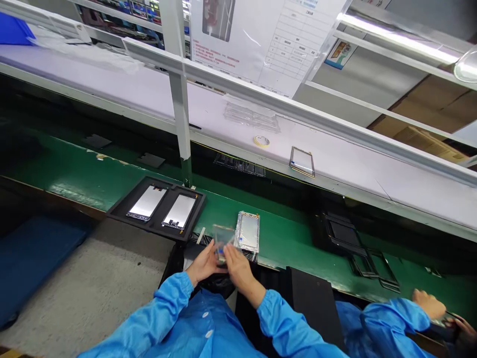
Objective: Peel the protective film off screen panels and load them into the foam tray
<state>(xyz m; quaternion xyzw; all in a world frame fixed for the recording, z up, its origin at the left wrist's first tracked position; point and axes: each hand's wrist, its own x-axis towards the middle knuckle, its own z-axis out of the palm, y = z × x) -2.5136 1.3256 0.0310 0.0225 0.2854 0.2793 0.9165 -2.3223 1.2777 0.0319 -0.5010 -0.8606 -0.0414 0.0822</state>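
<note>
- Holding one clear panel [223, 236]: left hand [203, 263] and right hand [239, 268], at near centre. Both grips are closed on its near portion; exact fingertip contacts are blurred.
- Panel orientation: tilted, extending from the fingers toward the far side. Its long axis appears to run near to far; blur limits certainty.
- Co-worker, near right: two hands [428, 303], well apart from the person's own.
- Green bench [290, 243], centre: one film-wrapped panel [249, 232], just right of the clear panel, long axis near to far. The right hand is nearer to it.
- Bench, left: one black tray [119, 211] containing two white-faced panels [147, 203], side by side. The left hand is nearer to it.
- Bench, right: dark open frames [383, 268], at least two; overlap prevents an exact count.
- Bench, far left: two dark plates [151, 159], apart.
- White shelf [354, 169], far: one tape roll [262, 144], left of one bordered panel [302, 161].
</note>
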